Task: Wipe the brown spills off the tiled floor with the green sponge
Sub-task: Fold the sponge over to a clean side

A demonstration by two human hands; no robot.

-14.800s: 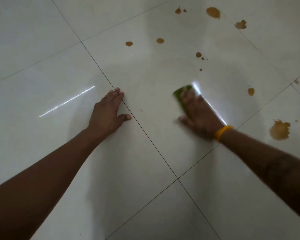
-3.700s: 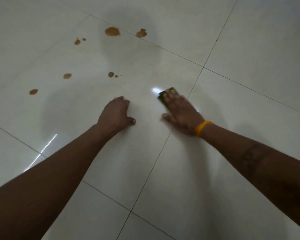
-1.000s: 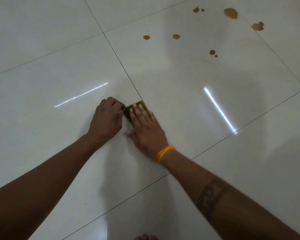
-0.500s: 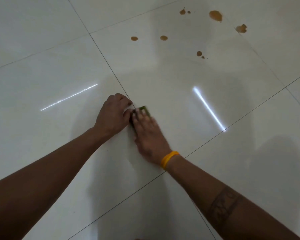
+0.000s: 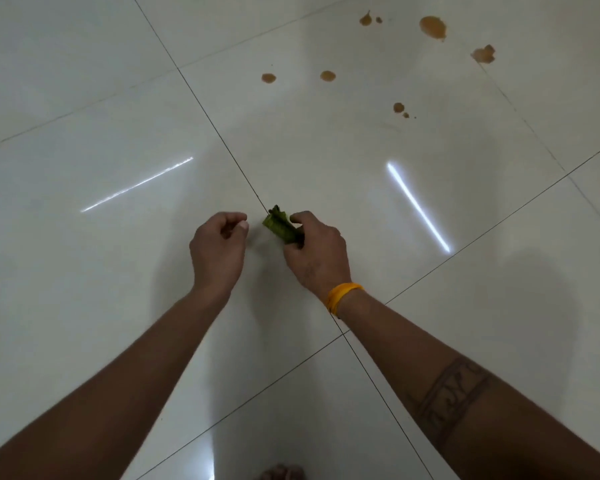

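Two hands in view, both above the tiled floor, neither pressed flat on it. Right hand: fingers curled round the green sponge, gripping it w/ thumb on the near side; sponge looks folded or scrunched, one end poking out up-left past the knuckles, right by the dark grout line running diagonally thru the frame. Cannot tell whether sponge touches the floor or sits just above it. Left hand: fingers curled in loosely, thumb tip against the index, nothing held; just beside the sponge, small gap between the 2 hands. One orange wristband on the right wrist; one dark band tattoo further up that forearm. Brown spills counted at approx 6 main spots, all far from the hands, toward the top right: 1 large oval blob, 1 ragged patch to its right near a grout line, 1 teardrop spot w/ a tiny dot alongside at top, 2 small round spots side by side lower left of those, 1 small spot w/ 2 specks trailing right. Two bright streaks of reflected light on the glossy tiles, one left, one right of the hands. Toes barely visible at bottom edge. No containers in view.
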